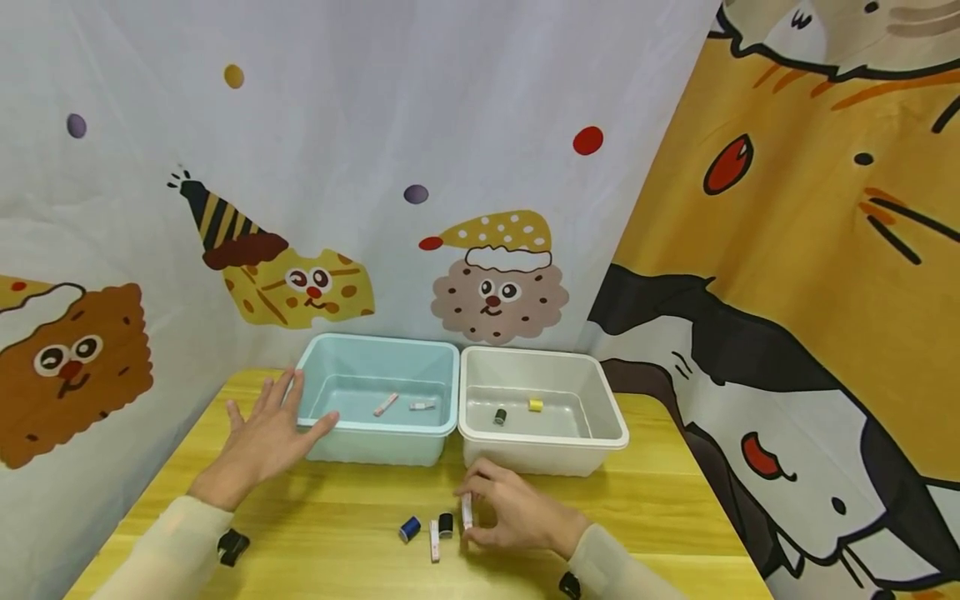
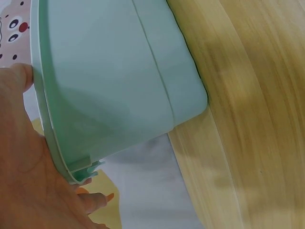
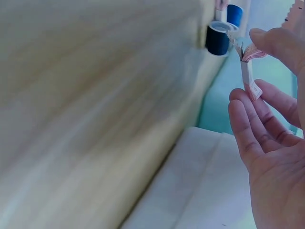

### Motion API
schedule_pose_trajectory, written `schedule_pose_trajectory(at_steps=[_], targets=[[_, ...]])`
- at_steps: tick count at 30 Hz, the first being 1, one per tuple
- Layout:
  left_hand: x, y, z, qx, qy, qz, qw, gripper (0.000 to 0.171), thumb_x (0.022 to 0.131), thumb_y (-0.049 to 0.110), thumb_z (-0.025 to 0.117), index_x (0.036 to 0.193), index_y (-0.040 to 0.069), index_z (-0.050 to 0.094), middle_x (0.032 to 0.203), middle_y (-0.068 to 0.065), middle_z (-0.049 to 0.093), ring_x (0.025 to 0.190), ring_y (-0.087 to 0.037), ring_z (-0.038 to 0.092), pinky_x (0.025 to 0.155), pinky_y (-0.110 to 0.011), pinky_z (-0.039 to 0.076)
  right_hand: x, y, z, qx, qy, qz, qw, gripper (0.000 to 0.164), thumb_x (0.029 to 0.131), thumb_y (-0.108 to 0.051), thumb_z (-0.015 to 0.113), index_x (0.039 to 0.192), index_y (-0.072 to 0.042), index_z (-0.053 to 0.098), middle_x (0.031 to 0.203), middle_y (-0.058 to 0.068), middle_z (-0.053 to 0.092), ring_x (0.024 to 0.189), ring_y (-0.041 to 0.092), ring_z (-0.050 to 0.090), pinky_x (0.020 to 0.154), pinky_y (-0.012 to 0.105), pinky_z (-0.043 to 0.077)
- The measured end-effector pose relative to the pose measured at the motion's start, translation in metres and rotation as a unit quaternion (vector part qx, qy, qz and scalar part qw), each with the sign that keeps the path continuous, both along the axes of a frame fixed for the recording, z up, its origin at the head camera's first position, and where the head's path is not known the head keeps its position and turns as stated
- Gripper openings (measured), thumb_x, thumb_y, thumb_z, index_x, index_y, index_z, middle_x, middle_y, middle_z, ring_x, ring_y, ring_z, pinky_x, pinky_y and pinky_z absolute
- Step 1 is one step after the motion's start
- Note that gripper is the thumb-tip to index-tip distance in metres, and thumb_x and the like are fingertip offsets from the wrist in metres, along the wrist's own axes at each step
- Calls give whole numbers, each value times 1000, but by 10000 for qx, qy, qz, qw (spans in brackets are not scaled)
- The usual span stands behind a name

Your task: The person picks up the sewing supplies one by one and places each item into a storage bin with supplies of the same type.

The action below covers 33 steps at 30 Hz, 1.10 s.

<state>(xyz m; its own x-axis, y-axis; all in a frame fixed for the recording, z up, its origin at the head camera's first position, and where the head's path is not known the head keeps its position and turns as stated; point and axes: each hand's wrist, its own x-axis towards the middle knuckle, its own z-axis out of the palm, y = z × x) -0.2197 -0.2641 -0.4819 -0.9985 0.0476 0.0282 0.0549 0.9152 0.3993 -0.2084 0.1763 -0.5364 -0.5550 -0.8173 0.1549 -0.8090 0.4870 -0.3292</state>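
My right hand [image 1: 521, 510] pinches a small pink-and-white paper packet [image 1: 467, 510] between thumb and fingertips, just above the table. In the right wrist view, this packet [image 3: 247, 74] has a white band and pink ends. My left hand [image 1: 266, 437] rests with spread fingers on the near left corner of the light blue bin [image 1: 375, 446]. Left of the right hand, a black thread spool [image 1: 446, 525], another pink-and-white packet [image 1: 434, 542] and a blue thread spool [image 1: 409, 529] lie close together on the table.
The blue bin contains a pink-and-white packet [image 1: 386, 405] and a whitish one [image 1: 422, 406]. Beside it, a white bin [image 1: 540, 457] contains a black spool [image 1: 500, 417] and a yellow spool [image 1: 536, 405]. A printed curtain [image 1: 495, 100] hangs behind the wooden table [image 1: 337, 533].
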Motion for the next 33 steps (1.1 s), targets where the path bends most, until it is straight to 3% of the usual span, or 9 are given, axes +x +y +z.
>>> schedule_pose_trajectory(at_steps=[11, 33], targets=[[-2, 1, -3, 26, -3, -4, 10000, 124, 110, 88, 45, 185, -3, 8, 195, -30, 3, 175, -70, 7, 122, -103, -10, -2, -3, 20, -111, 309, 99, 9994, 56, 99, -33, 97, 145, -9, 77, 141, -2, 66, 124, 6, 69, 114, 18, 60], [-1, 0, -3, -8, 70, 17, 10000, 122, 111, 86, 47, 185, -4, 11, 194, -33, 8, 175, -70, 9, 122, -104, -8, -3, -17, 53, -191, 888, 327, 9953, 54, 97, -36, 97, 143, -16, 77, 142, -2, 67, 125, 9, 70, 115, 16, 58]])
